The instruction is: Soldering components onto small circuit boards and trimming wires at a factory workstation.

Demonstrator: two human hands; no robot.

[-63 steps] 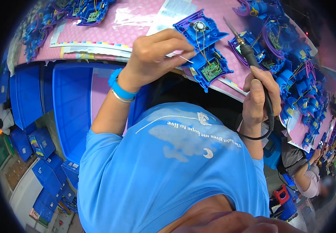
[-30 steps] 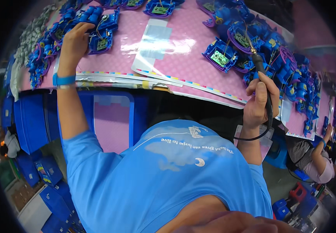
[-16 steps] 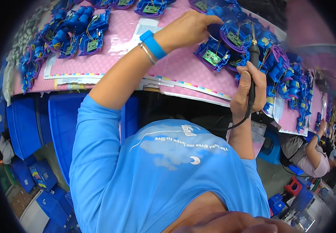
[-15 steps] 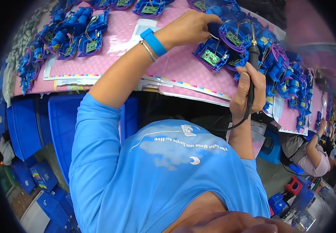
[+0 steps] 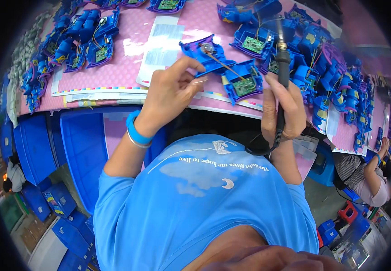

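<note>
My right hand [image 5: 286, 104] is wrapped round a soldering iron [image 5: 283, 67], its metal tip pointing away from me over the blue parts. My left hand [image 5: 172, 92] is closed, fingertips at the edge of an open blue plastic housing [image 5: 210, 56] with purple trim. A short, thin silvery wire [image 5: 200, 81], perhaps solder, sticks out between its thumb and fingers. Thin wires join that housing half to another blue half, which holds a green circuit board [image 5: 244, 86] and lies between my hands. The iron's tip is apart from this board.
Many similar blue housings with boards [image 5: 254, 44] crowd the right side, and more [image 5: 98, 54] lie at the left. Pink padded sheeting [image 5: 128, 49] covers the table. Below its edge stand blue bins [image 5: 80, 149]. A co-worker's arm [image 5: 375, 174] shows at far right.
My left hand has come back toward me from the right-hand pile, and a wired housing now lies opened between my hands. My right hand, still holding the iron, has shifted slightly.
</note>
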